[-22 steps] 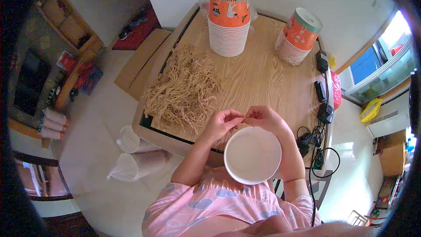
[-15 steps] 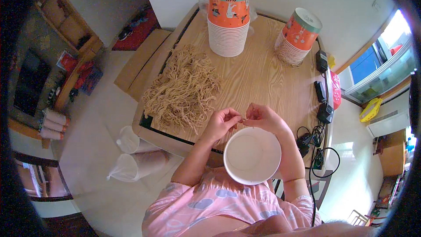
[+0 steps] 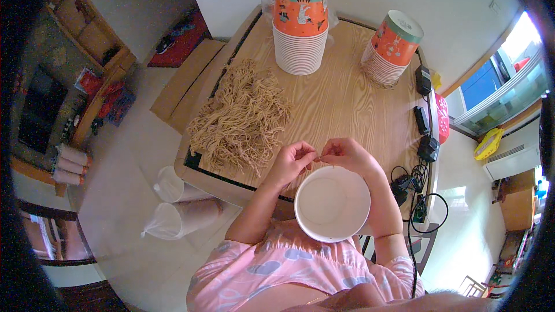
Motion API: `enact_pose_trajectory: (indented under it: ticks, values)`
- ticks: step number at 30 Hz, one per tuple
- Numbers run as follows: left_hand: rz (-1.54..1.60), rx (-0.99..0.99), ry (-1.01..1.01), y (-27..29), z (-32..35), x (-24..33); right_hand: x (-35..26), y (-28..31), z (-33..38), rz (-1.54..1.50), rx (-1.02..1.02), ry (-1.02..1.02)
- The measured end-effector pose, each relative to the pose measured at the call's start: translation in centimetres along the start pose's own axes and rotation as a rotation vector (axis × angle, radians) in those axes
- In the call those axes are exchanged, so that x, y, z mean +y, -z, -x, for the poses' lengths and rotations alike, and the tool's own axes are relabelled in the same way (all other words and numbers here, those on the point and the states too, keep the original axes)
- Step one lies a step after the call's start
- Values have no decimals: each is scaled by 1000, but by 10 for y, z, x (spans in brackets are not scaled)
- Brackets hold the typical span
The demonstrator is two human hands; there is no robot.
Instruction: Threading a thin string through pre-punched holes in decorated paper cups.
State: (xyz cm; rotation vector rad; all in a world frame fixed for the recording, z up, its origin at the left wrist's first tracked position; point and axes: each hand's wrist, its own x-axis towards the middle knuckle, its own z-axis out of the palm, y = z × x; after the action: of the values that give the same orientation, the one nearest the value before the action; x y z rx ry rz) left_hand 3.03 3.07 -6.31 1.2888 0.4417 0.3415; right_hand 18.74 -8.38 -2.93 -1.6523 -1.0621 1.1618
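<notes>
A white-lined paper bucket (image 3: 332, 205) stands mouth up at the table's near edge, against my body. Just beyond its far rim my left hand (image 3: 292, 162) and my right hand (image 3: 348, 155) meet, fingertips pinched together. A small bit of tan cord shows between them, mostly hidden by the fingers. To the left lies a loose heap of tan cords (image 3: 240, 118). A tall stack of orange and green printed paper buckets (image 3: 300, 26) stands upside down at the back. The shorter stack (image 3: 393, 49) at the back right has cord around its lower part.
Black power adapters (image 3: 424, 81) and tangled cables (image 3: 413, 182) line the right edge of the wooden table (image 3: 341, 104). A cardboard box (image 3: 188, 81) is beyond its left side. Wrapped stacks of cups (image 3: 185, 218) lie on the floor at left.
My right fingers have drawn in and straightened slightly, closer to the left fingertips. The bucket and the cord heap stay where they were.
</notes>
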Motion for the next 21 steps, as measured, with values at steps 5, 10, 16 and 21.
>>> enact_pose_trajectory:
  ticks: [5, 10, 16, 21]
  values:
    - [-48, -14, 3, -2, 2, 4, -2, 0, -1, 1, -20, -21]
    - [-70, 43, -36, -3, 2, 4, -4, 0, -2, 33, -12, -75]
    - [-103, 48, -45, -3, 1, 1, -7, -2, 0, 58, 1, -8]
    - [-93, 53, -31, -2, 1, 1, -11, 0, -2, 40, -16, -20]
